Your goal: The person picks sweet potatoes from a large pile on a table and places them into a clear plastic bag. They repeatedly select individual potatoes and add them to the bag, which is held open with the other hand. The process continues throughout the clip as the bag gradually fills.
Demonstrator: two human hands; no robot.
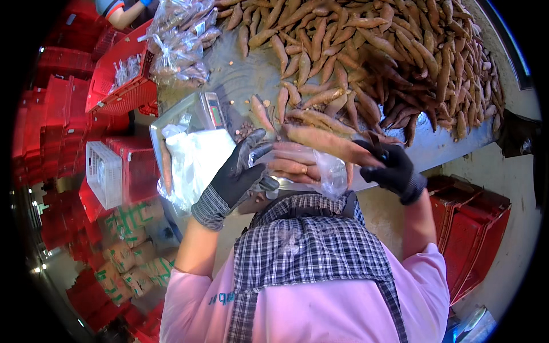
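Note:
My left hand (240,171), in a black glove with a grey cuff, grips one end of a clear plastic bag (334,173) holding several sweet potatoes (291,166). In my right hand (390,169), also black-gloved, is a long sweet potato (326,141), held above the bag, along with what looks like a small dark-handled tool, partly hidden by the fingers. Left of my left hand, a digital scale (214,111) carries a stack of clear plastic bags (193,158) and a thin sweet potato (165,167).
A large heap of loose sweet potatoes (386,55) covers much of the metal table (231,81). Filled plastic bags (182,47) lie at its far left, beside a red crate (124,73). Red crates (472,231) stand right; cardboard boxes (128,266) stand lower left. Another person's arm (126,15) shows at upper left.

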